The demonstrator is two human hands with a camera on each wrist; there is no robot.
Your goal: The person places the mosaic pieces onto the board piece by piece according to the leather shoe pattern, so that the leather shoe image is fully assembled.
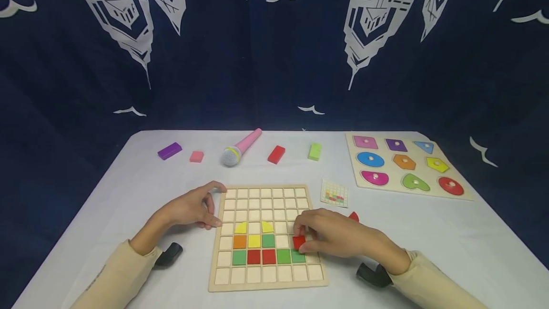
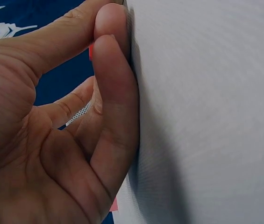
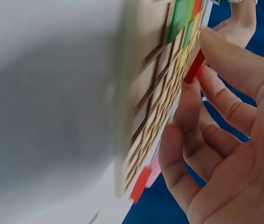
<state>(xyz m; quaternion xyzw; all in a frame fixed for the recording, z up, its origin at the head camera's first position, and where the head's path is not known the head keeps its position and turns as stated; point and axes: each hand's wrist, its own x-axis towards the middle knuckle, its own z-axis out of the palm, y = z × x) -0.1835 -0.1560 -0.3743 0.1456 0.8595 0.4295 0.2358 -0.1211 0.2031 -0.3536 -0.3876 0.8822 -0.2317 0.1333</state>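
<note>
A wooden grid board (image 1: 253, 275) lies on the white table, several coloured tiles set in its cells. At its left edge rests my left hand (image 1: 188, 208), forefinger by the far corner and thumb lower down the side, with nothing gripped. My right hand (image 1: 339, 233) pinches a red tile (image 1: 298, 241) between thumb and fingers, over the right part of the grid. In the right wrist view that red tile (image 3: 195, 67) stands tilted between the fingertips. Just below it in the grid sits a green tile (image 1: 298, 256). Yellow quarter-round tiles (image 1: 241, 227) lie higher up.
A small pattern card (image 1: 334, 193) lies right of the board; a red piece (image 1: 353, 216) shows partly behind my right hand. Farther back are a pink microphone (image 1: 242, 147), a purple block (image 1: 169, 151), a red block (image 1: 276, 154) and a shape puzzle (image 1: 411, 195).
</note>
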